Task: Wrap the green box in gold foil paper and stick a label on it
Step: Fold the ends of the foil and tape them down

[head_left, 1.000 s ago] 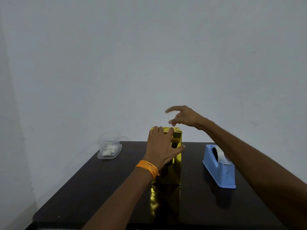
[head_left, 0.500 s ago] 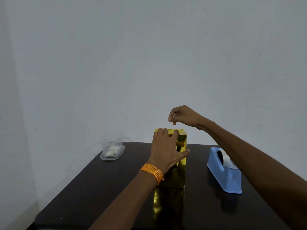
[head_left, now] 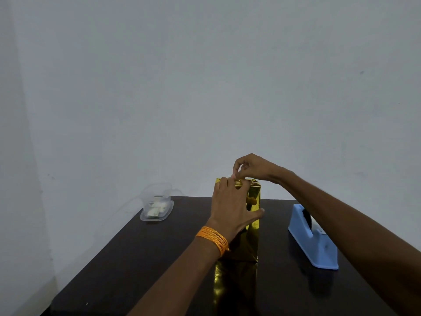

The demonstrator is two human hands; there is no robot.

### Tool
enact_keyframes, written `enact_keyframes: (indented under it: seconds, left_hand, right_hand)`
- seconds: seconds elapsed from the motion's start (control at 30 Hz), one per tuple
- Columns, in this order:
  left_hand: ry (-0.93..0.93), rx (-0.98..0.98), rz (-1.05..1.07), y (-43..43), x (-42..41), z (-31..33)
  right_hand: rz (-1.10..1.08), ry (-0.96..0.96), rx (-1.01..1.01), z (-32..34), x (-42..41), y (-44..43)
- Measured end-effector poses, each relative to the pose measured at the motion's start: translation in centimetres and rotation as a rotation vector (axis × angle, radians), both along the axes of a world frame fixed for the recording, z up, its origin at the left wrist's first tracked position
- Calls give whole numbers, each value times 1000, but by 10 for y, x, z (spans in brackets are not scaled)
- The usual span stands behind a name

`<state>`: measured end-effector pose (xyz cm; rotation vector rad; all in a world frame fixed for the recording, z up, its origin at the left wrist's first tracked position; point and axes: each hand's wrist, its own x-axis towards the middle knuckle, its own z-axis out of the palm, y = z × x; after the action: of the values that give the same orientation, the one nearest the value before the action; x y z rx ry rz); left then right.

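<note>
- Clear plastic container (head_left: 157,208): stood at the far left of the dark tabletop (head_left: 136,258). It held small pale pieces, possibly labels, too small to tell.
- Left hand (head_left: 230,206), with an orange thread wristband (head_left: 213,239): lay flat on the near face of the gold-wrapped box. Fingers ran straight up to its top edge and the thumb spread rightward, pressing rather than gripping.
- Gold-wrapped box (head_left: 251,224): stood upright at the centre of the tabletop. Foil covered every visible face and no green showed.
- Right hand (head_left: 250,167): thumb and forefinger pinched a pale strip (head_left: 232,176), likely tape, at the box's top fold.
- Blue tape dispenser (head_left: 312,240): sat right of the box, apart from it.
- Progress (judged): wrapping was nearly finished, with the top closure being sealed. No label was seen on the box, so that step remained.
- Writing: none legible.
</note>
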<state>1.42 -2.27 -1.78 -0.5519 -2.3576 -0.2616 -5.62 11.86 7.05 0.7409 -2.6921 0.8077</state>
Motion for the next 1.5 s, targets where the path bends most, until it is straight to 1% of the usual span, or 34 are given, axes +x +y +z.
enact_keyframes:
  seconds: [0.27,0.43,0.67,0.7,0.73,0.77,0.87,1.0,1.03,1.17,1.27,1.33,1.43,1.5]
  left_hand:
    - [-6,-4,11,2,-1,0]
    - [-16,-32,28,1,-1,1]
    - [-33,-51,45,2,0,2]
    - [-31,-55,47,2,0,2]
    - [-28,-60,47,1,0,2]
    - [-25,-65,45,1,0,3]
    - [-19,-77,42,2,1,4]
    - [-32,-72,38,0,1,5]
    - [-35,-75,36,-1,0,5]
    - [-6,-82,49,0,-2,4]
    - [11,-79,41,1,-2,4]
    - [18,-49,16,0,-3,5]
    - [53,118,-38,-6,-4,17]
    - [91,271,-42,-13,-10,31]
  right_hand:
    - [28,-46,32,2,-6,0]
    - [2,-56,90,5,-13,1]
    - [-250,5,318,8,-21,5]
    - [-297,-2,324,7,-19,7]
    - [-328,-29,290,5,-17,10]
    - [-343,-85,210,1,-15,13]
    - [-353,-328,-100,-16,-7,17]
    - [-354,-427,-408,-28,-5,13]
    - [-353,-446,-458,-29,-4,12]
    - [-335,-449,-483,-34,-1,10]
    - [-334,-477,-618,-42,5,10]
    - [-327,-483,-669,-46,7,11]
    - [-328,-487,-686,-48,3,15]
    - [-319,-499,-693,-48,1,17]
